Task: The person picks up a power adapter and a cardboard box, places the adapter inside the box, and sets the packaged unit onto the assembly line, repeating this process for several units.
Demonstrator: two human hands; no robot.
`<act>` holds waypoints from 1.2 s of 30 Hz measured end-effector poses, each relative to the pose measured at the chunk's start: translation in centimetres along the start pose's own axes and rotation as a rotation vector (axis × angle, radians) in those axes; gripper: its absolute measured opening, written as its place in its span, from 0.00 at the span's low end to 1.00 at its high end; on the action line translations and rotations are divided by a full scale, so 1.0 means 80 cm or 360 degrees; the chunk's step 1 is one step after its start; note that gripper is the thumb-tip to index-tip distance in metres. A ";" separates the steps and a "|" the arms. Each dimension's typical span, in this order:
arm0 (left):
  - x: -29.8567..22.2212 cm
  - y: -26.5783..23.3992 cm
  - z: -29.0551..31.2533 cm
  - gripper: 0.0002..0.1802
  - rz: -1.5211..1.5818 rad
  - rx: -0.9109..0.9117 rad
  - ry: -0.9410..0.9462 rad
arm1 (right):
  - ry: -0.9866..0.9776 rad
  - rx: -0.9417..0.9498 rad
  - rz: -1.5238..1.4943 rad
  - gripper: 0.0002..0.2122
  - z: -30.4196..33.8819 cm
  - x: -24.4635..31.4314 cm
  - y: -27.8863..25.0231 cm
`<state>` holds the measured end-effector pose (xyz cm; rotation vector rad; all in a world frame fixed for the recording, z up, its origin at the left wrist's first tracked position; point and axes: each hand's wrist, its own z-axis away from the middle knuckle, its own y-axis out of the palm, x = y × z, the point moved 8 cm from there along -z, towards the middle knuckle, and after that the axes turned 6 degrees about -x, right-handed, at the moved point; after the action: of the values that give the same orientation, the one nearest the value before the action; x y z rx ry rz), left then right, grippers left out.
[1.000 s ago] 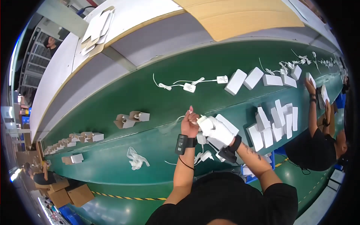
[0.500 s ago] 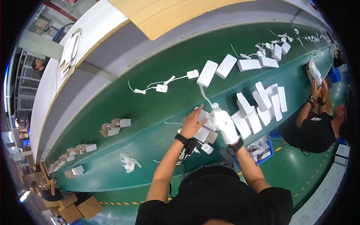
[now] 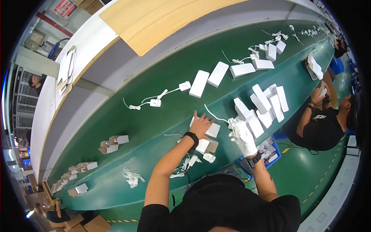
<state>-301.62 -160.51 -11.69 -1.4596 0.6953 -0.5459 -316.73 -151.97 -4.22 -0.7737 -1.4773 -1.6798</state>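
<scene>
My left hand (image 3: 200, 127), bare with a black wristband, lies with fingers spread over a white box (image 3: 212, 130). Just below it is another white box (image 3: 202, 145) with a brown cardboard flap (image 3: 212, 146) showing. My right hand (image 3: 244, 140), in a white glove, is closed on a white charger (image 3: 232, 125); its cable (image 3: 215, 115) trails up and left. The fingers partly cover the charger. Between my forearms a charger plug (image 3: 209, 157) and more white cabled plugs (image 3: 193, 160) lie on the green bench (image 3: 162, 154).
Several white boxes (image 3: 255, 124) stand grouped to the right. Boxes and chargers (image 3: 155, 103) line the raised green strip behind. A crumpled clear plastic bag (image 3: 133, 176) and open boxes (image 3: 112, 145) lie left. A blue bin (image 3: 275, 154) holds small pieces. A co-worker (image 3: 319, 127) sits at right.
My right hand has shifted right and lower with the charger, whose cable swung along. My left hand has stayed over the boxes. The view has turned slightly, and the co-worker's hands have moved.
</scene>
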 end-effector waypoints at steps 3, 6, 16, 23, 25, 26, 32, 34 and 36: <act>0.001 0.015 -0.009 0.45 -0.0222 -0.0071 0.0127 | 0.0060 0.0037 -0.0060 0.27 -0.005 -0.013 0.000; 0.024 0.004 0.003 0.49 -0.0549 -0.0379 0.0186 | 0.0062 -0.0048 -0.0092 0.27 -0.008 -0.005 -0.014; 0.059 0.001 0.025 0.58 0.0925 -0.0725 -0.2131 | -0.0325 -0.0218 0.0138 0.25 -0.011 0.010 -0.053; 0.111 -0.016 0.029 0.53 0.2805 -0.0912 -0.0749 | -0.0278 -0.0250 0.0511 0.23 -0.010 0.049 0.008; 0.101 -0.051 0.065 0.52 0.2887 -0.0861 -0.0711 | -0.0341 -0.0168 0.0529 0.24 -0.002 0.057 0.040; 0.093 -0.070 0.084 0.51 0.2963 -0.0820 -0.0657 | -0.0418 -0.0078 0.0545 0.24 0.001 0.062 0.064; 0.055 -0.116 0.146 0.50 0.2689 -0.0715 -0.0460 | -0.0333 0.0395 0.0466 0.25 -0.009 0.017 0.114; 0.048 -0.109 0.158 0.50 0.2497 -0.0438 -0.0478 | -0.0279 0.0818 0.0845 0.24 -0.017 0.003 0.141; 0.038 -0.109 0.159 0.50 0.2410 -0.0289 -0.0463 | -0.0251 0.1008 0.1047 0.24 -0.031 0.001 0.156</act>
<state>-289.69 -154.23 -3.54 -0.7710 1.3623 0.8901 -306.12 -155.04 2.05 -0.9032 -1.5112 -0.6234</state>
